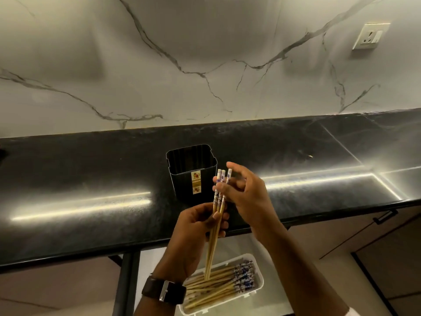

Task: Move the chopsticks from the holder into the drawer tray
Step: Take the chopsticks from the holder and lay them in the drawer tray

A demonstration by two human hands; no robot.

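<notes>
A black square holder stands on the black counter and looks empty inside. Just in front of it, both hands hold a small bundle of bamboo chopsticks with blue-and-white patterned tops. My left hand grips the bundle around its middle. My right hand pinches the patterned top ends, its other fingers spread. The thin tips point down toward a white tray in the open drawer, where several chopsticks lie side by side.
The black counter runs across the view with a marble wall behind. A wall socket sits at the upper right. A cabinet handle shows below the counter's right edge. My left wrist wears a dark watch.
</notes>
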